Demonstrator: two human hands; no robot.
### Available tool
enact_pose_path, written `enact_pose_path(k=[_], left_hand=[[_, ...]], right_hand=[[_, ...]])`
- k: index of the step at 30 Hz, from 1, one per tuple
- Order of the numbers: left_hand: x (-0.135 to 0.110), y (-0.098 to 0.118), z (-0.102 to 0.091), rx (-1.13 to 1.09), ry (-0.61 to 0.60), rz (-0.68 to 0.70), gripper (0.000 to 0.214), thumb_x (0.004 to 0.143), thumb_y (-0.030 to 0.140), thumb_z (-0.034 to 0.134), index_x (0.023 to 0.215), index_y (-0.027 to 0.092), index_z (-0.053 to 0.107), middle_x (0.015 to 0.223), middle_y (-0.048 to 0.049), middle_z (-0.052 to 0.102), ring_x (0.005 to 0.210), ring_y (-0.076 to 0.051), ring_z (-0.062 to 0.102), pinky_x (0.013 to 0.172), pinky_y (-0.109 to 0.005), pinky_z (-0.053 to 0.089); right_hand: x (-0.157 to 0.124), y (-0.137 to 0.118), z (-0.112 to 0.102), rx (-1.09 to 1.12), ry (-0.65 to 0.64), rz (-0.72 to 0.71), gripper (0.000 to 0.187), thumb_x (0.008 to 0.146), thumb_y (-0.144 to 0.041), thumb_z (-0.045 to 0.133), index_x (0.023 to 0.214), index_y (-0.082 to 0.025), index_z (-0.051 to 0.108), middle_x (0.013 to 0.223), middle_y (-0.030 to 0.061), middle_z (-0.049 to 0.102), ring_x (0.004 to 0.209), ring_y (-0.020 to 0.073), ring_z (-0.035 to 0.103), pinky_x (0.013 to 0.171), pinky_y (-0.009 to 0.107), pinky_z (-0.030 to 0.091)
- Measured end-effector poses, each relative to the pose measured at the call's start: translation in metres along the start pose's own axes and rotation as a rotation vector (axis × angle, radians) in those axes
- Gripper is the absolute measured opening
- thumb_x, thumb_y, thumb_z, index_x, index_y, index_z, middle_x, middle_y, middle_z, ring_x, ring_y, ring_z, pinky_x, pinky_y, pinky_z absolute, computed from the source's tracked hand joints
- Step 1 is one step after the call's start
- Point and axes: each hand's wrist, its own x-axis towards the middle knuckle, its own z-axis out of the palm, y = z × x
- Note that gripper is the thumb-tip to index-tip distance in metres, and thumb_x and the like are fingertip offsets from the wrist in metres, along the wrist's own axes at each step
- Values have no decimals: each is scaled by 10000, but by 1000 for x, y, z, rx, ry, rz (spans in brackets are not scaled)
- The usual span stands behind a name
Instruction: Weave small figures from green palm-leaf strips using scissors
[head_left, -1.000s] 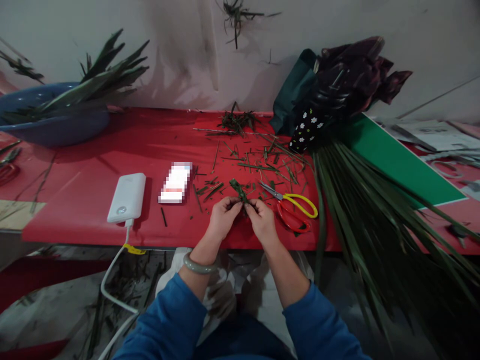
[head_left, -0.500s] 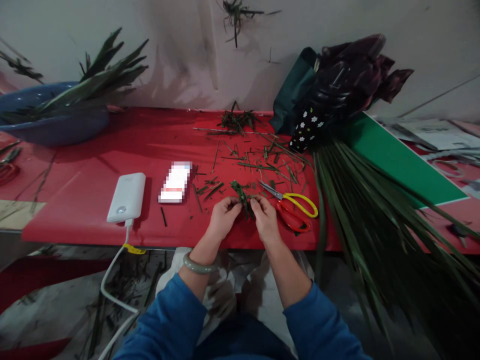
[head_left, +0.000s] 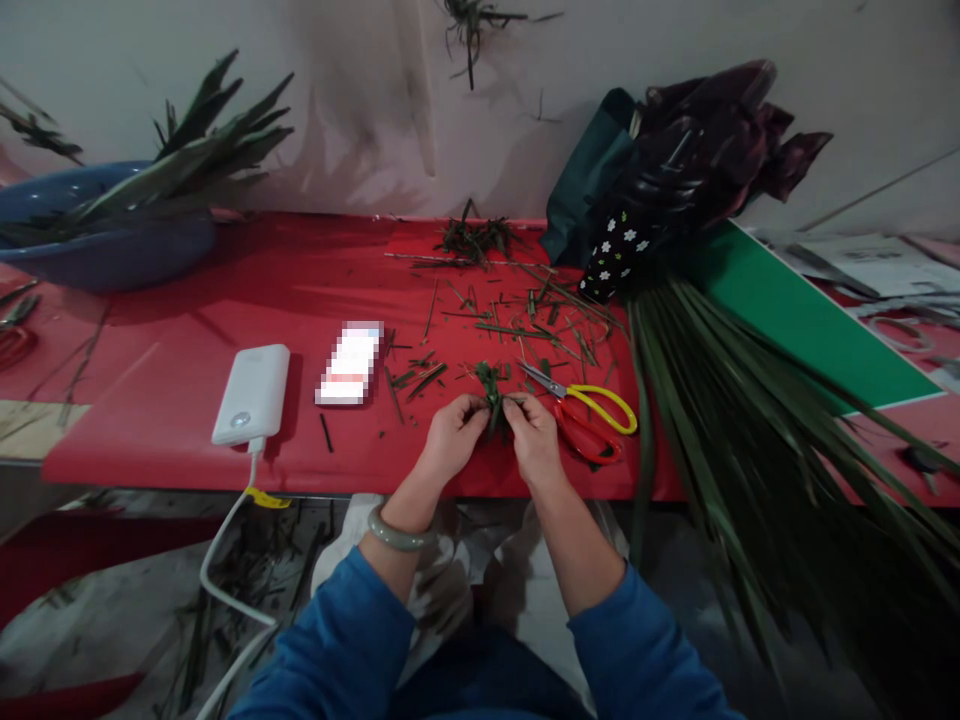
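Between my two hands is a small woven piece of green leaf strips (head_left: 489, 384), its knotted top pointing away from me and loose strips hanging below. My left hand (head_left: 454, 436) is closed, thumb and fingers pinching the piece from the left. From the other side my right hand (head_left: 534, 436) pinches it as well, fingertips close to the left ones. The fingertips hide part of the weave. Just right of my right hand lie scissors (head_left: 577, 398) with one yellow and one red handle, blades pointing up and left.
Leaf scraps (head_left: 427, 378) litter the red table cover (head_left: 300, 270). A white power bank (head_left: 252, 394) with a cable and a lit phone (head_left: 350, 364) lie left. Long green leaves (head_left: 705, 430) hang over the right edge. A blue basin (head_left: 112, 255) stands far left, dark bags (head_left: 675, 160) at back right.
The woven piece has turned more upright and shifted slightly right. My left hand has moved a little to the right with it; both hands keep their pinch.
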Motion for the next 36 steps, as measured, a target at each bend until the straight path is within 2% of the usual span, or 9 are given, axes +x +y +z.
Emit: enact_pose_path(k=[7, 13, 17, 20, 23, 28, 32, 36], left_hand=[[-2, 3, 1, 76, 73, 7, 99, 720, 227, 494, 707, 163, 569, 616, 16, 557, 587, -101, 484, 566, -209, 365], [-1, 0, 1, 62, 65, -8, 130, 736, 250, 477, 728, 158, 569, 642, 11, 568, 615, -103, 495, 597, -210, 377], [0, -2, 1, 12, 50, -13, 149, 735, 268, 486, 753, 154, 579, 655, 15, 561, 624, -97, 485, 609, -205, 379], [0, 0, 2, -82, 77, -23, 216, 750, 332, 478, 801, 156, 592, 700, 6, 574, 662, -102, 495, 639, -209, 388], [-1, 1, 2, -176, 54, -45, 255, 738, 370, 500, 821, 150, 596, 723, -1, 582, 678, -106, 503, 647, -212, 396], [-2, 0, 0, -220, 10, -42, 231, 702, 342, 562, 818, 146, 606, 706, 9, 577, 664, -97, 500, 660, -215, 400], [-2, -2, -1, -287, 55, -20, 212, 696, 317, 574, 829, 159, 619, 744, 1, 594, 708, -106, 519, 704, -228, 405], [-1, -6, -1, -307, 75, 2, 199, 670, 290, 603, 821, 163, 635, 801, -18, 603, 759, -121, 534, 747, -245, 407]], right_hand=[[0, 8, 2, 45, 51, 4, 137, 721, -311, 530, 710, -177, 557, 584, -44, 487, 550, 97, 423, 542, 213, 351], [1, 8, 2, 36, 85, -3, 146, 726, -314, 530, 698, -172, 550, 570, -47, 473, 545, 94, 413, 532, 208, 340], [0, 3, 0, -39, 48, -13, 158, 742, -324, 514, 738, -173, 561, 626, -33, 517, 601, 108, 456, 576, 218, 366], [-1, 2, -1, -32, 31, -13, 169, 757, -334, 498, 771, -180, 566, 668, -25, 538, 642, 117, 479, 615, 228, 385], [-2, 1, -1, -40, -28, -3, 170, 760, -332, 496, 785, -183, 575, 674, -21, 551, 636, 119, 488, 613, 232, 393], [-2, 1, 0, -53, -81, -6, 171, 757, -325, 501, 801, -183, 586, 742, -4, 596, 685, 130, 524, 649, 245, 411], [-3, 1, 2, -9, -106, 8, 162, 734, -319, 535, 823, -190, 574, 744, -11, 600, 668, 125, 534, 627, 239, 422], [-4, 0, 2, -46, -139, -2, 155, 745, -321, 519, 769, -185, 589, 698, -19, 600, 638, 120, 532, 611, 235, 424]])
